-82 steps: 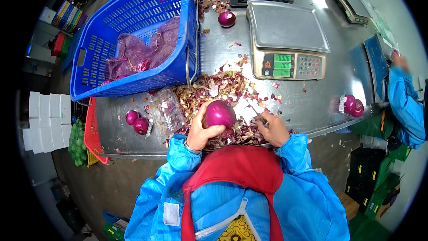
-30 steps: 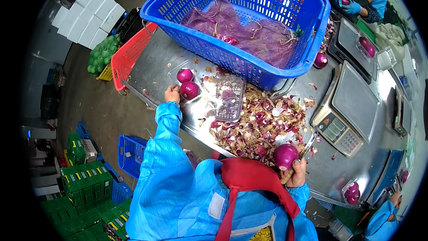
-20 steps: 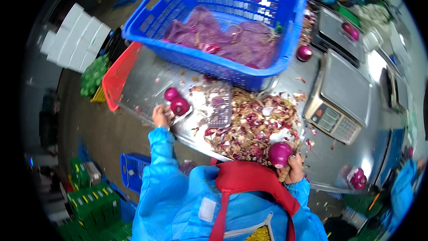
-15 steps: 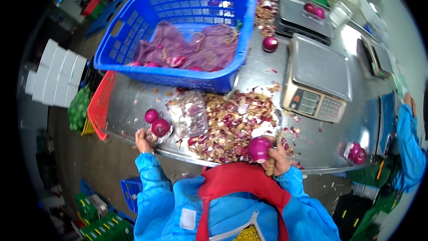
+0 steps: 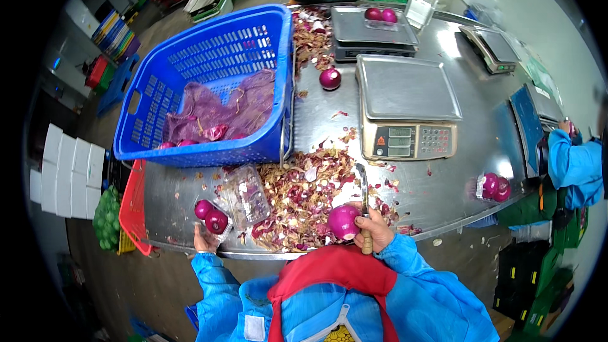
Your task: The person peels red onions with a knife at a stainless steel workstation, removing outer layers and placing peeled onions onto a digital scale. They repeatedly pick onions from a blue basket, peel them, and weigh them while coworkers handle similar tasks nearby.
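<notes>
Right hand (image 5: 375, 230) curled round a knife (image 5: 367, 240), an onion (image 5: 344, 221) tucked against the left side of its fingers, over peelings (image 5: 297, 196), left hand (image 5: 204, 240) loosely bent beside two onions (image 5: 216, 221) on a tray (image 5: 225, 227), grip unclear from here, basket (image 5: 209, 155) beyond.

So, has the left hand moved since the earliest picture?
Yes, the left hand moved left: it was right of the clear plastic box, now it is left of it, beside two onions.
</notes>
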